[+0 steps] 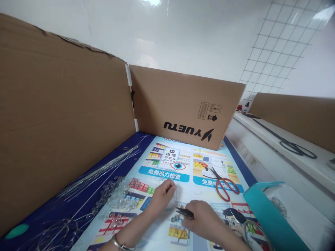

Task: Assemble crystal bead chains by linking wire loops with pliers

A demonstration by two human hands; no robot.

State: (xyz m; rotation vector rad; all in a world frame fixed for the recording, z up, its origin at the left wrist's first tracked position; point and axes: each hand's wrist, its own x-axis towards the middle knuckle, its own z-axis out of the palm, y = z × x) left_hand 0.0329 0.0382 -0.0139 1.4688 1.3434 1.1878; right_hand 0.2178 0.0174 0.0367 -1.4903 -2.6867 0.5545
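Note:
My left hand [164,193] is closed in a pinch over the printed sheet, and a thin wire [176,194] hangs down from its fingertips. My right hand [200,217] grips a pair of dark-jawed pliers [184,212], whose tips point left, close to the wire's lower end. Whether the jaws touch the wire is too small to tell. Beneath the pliers lie a few clear beads [176,218] and some thin wire pieces. Left of my hands, many clear round beads [125,198] are spread in a loose pile. Red-handled scissors [222,186] rest partly spread, beyond my right hand.
Long straight wires [102,167] lie along the left cardboard panel [65,115], with tangled wire [57,235] nearer me. Another cardboard panel [180,101] stands at the back. A teal-edged box [272,212] holding coiled wire sits right, beside a ledge [285,134] bearing a dark tool.

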